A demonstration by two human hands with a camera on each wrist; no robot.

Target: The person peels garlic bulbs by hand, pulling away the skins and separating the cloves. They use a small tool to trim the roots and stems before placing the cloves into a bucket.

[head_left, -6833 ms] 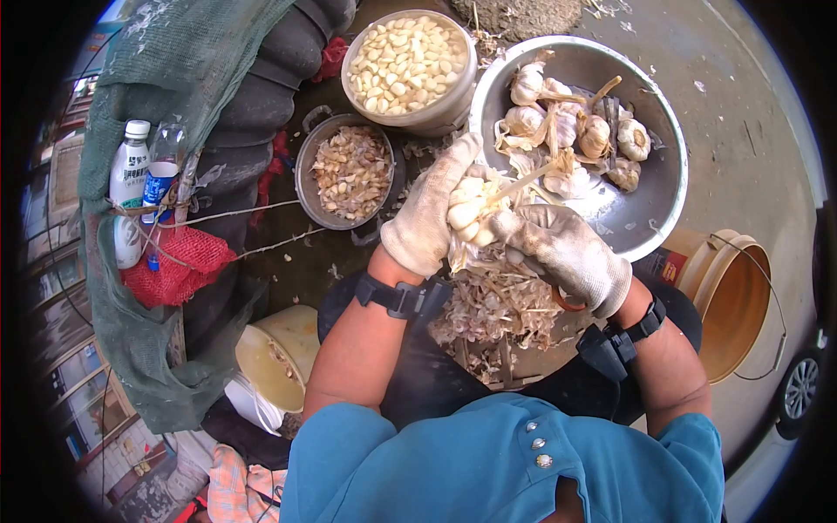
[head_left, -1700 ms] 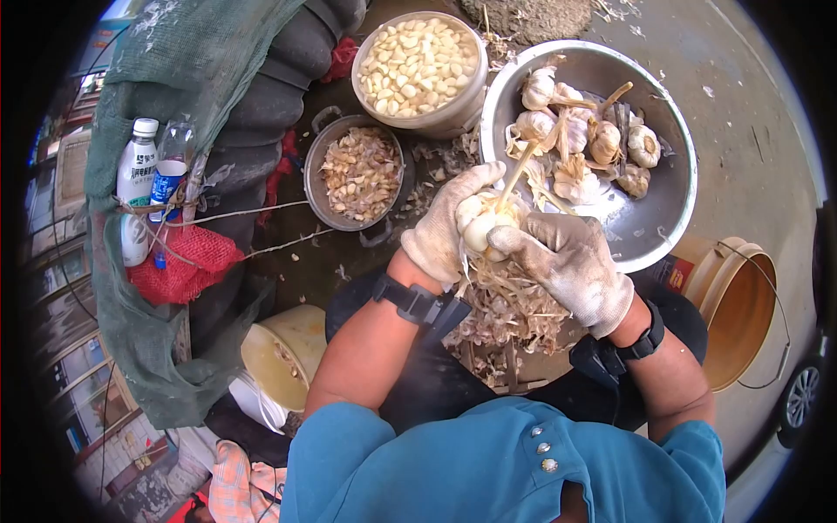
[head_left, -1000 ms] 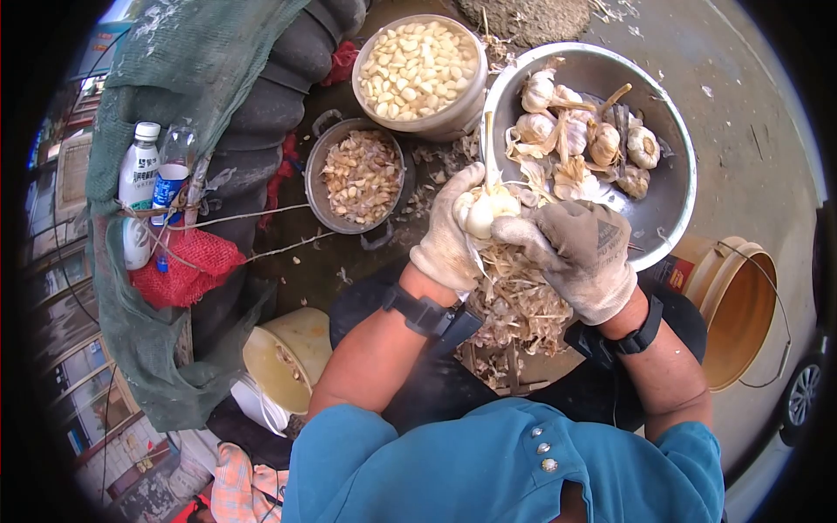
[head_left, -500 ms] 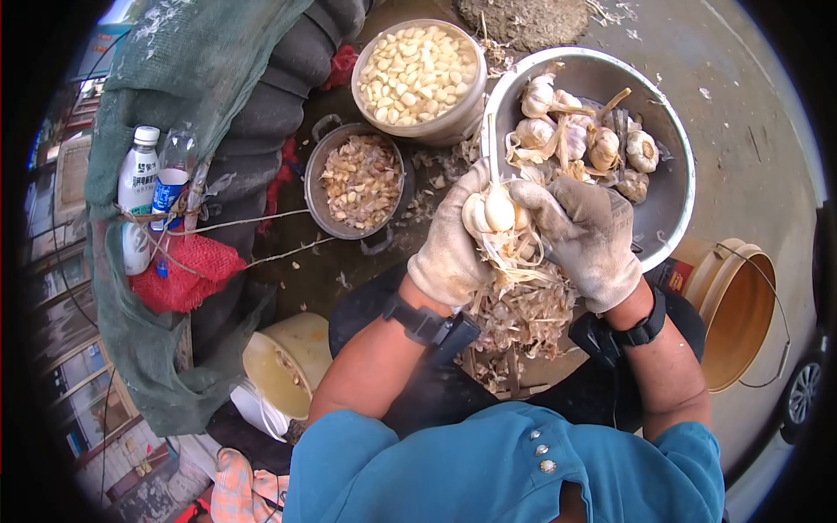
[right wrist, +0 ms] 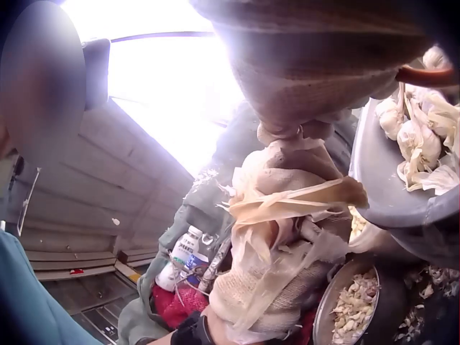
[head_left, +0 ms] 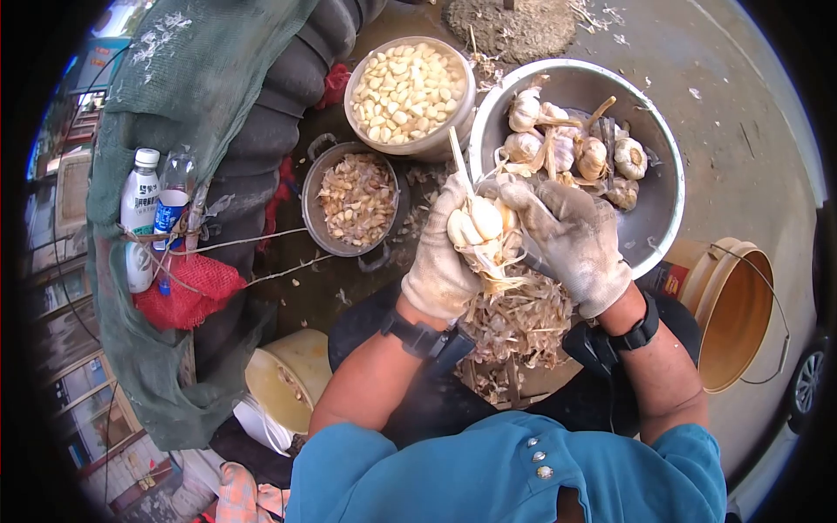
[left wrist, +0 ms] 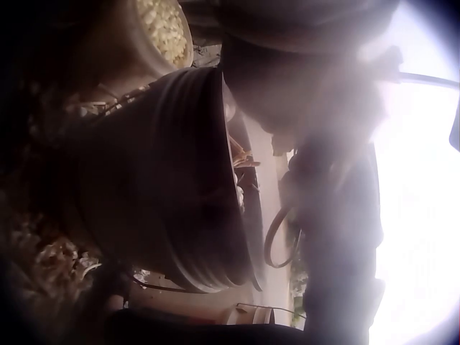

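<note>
My gloved left hand [head_left: 438, 257] grips a garlic bulb [head_left: 478, 225] with its long stalk pointing up and away. White cloves show on its near side, and loose dry skin hangs below. My gloved right hand [head_left: 571, 240] has its thumb and fingers curled at the bulb's right side, pinching it. An orange-brown curved piece [right wrist: 429, 76] sticks out from under the right hand in the right wrist view; what it belongs to is hidden. Papery skin [right wrist: 298, 201] hangs over the left glove there. In the left wrist view the hands are dark and blurred.
A metal basin [head_left: 667, 131] with several whole garlic bulbs lies beyond the right hand. A tub [head_left: 466, 126] of peeled cloves and a pot [head_left: 307, 205] of unpeeled cloves stand at left. Garlic skins [head_left: 519, 318] pile up below the hands. A yellow bucket [head_left: 702, 279] lies at right.
The bulb, earlier held with its stalk leaning right, has been turned so its cloves face me and outer skin hangs loose. The right thumb has shifted up along the bulb's side.
</note>
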